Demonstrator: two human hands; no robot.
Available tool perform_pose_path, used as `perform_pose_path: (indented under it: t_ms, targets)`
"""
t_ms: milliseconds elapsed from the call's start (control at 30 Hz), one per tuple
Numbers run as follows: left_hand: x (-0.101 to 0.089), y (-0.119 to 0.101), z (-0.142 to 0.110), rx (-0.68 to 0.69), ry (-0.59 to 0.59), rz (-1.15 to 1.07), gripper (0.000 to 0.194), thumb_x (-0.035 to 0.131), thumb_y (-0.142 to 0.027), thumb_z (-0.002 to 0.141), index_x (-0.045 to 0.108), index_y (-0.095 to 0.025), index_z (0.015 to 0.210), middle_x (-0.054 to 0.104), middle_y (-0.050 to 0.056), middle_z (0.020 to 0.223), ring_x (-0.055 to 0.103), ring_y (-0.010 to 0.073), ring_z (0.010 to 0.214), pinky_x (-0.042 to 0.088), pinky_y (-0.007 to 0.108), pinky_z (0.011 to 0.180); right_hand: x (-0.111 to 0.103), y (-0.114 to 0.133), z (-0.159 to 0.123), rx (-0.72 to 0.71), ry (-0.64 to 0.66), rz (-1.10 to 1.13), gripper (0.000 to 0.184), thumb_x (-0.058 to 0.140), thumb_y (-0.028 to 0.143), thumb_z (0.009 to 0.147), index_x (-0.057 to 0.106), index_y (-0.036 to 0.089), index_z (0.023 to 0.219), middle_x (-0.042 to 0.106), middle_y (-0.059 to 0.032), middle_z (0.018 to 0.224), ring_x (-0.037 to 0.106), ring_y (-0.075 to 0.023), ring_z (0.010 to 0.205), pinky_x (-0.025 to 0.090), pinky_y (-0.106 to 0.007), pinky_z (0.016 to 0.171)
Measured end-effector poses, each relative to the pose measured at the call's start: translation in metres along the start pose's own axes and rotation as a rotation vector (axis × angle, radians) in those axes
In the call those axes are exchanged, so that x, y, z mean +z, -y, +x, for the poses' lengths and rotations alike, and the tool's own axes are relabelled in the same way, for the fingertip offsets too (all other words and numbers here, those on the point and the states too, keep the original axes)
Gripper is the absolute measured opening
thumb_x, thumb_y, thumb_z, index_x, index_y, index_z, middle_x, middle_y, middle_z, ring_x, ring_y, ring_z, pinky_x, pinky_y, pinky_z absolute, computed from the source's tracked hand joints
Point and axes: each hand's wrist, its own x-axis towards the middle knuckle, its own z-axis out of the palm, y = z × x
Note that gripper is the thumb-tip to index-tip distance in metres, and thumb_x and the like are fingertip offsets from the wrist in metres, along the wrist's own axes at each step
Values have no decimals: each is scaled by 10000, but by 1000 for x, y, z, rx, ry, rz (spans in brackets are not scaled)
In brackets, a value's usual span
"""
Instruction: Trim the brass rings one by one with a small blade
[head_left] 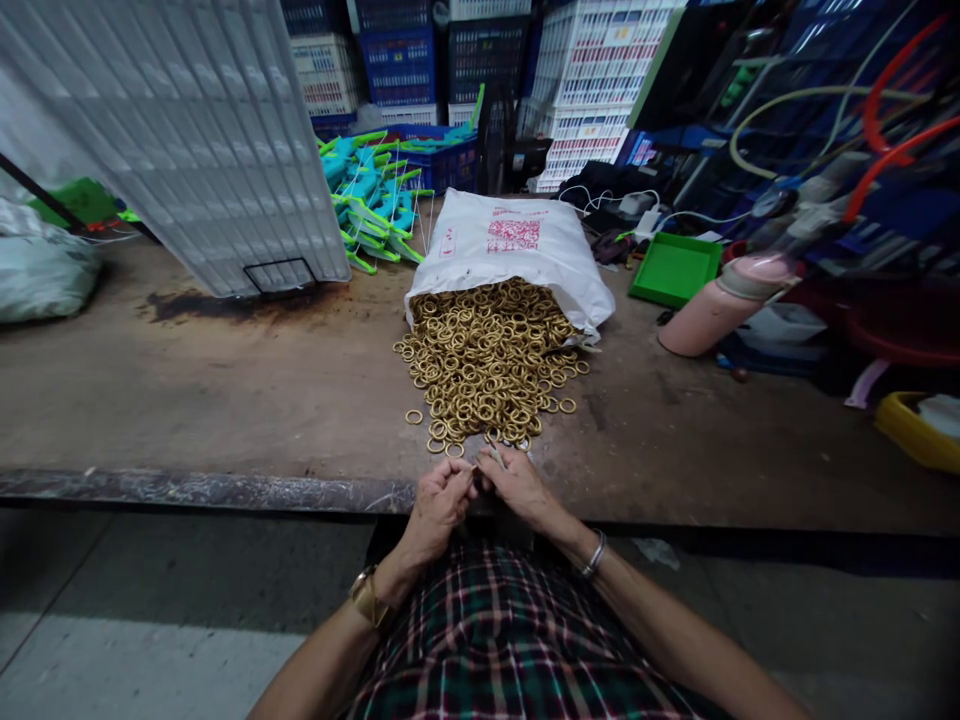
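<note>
Gold-coloured rings (487, 370) are seen, in the head view, heaped on a brown table (225, 400) and spread from the open mouth of a white sack (510, 240) printed in red. At the near edge, just below the heap, the left hand (441, 498) and the right hand (521, 485) are held close together, fingers bent inward. A thin grey piece (498, 458) is shown at the right hand's fingers; whether anything is pinched by either hand cannot be told at this size. To the right of the sack, a green tray (675, 270) and a pink bottle (694, 322) are placed.
</note>
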Motion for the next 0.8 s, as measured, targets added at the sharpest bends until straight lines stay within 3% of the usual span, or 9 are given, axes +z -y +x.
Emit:
perform_pose_path:
  t_ms: [200, 467, 567, 667, 800]
  targets:
    - [0, -2, 0, -75, 66, 14, 347, 574, -495, 726, 477, -162, 742, 432, -73, 519, 224, 18, 353, 123, 176, 345, 3, -3, 2, -24, -56, -73, 229, 422, 329, 770, 440, 190, 588, 426, 49, 534, 388, -91, 522, 317, -203, 489]
    - [-2, 4, -1, -55, 68, -117, 349, 580, -492, 727, 440, -172, 726, 430, -70, 555, 246, 16, 372, 149, 161, 358, 1, -2, 1, -56, -65, -126, 236, 380, 321, 807, 459, 195, 625, 448, 44, 531, 410, -98, 509, 326, -204, 498]
    - [-1, 2, -2, -27, 69, -155, 346, 574, -490, 738, 440, -171, 718, 425, -67, 567, 242, 17, 379, 151, 161, 358, 0, -3, -2, -87, -92, -349, 189, 374, 245, 805, 484, 195, 660, 488, 24, 558, 427, -111, 524, 308, -214, 510]
    - [-1, 3, -2, 9, 56, -134, 353, 567, -499, 743, 450, -167, 712, 415, -67, 564, 225, 16, 378, 145, 165, 359, 0, -7, -8, -161, 4, -588, 142, 389, 162, 767, 517, 200, 716, 526, 10, 590, 443, -121, 546, 282, -226, 532]
    - [-1, 6, -2, 27, 5, -61, 349, 553, -504, 754, 445, -172, 750, 459, -54, 603, 260, 19, 394, 160, 165, 374, 2, -10, -11, -191, 61, -740, 164, 408, 147, 741, 548, 204, 803, 564, -3, 630, 465, -135, 569, 251, -245, 543]
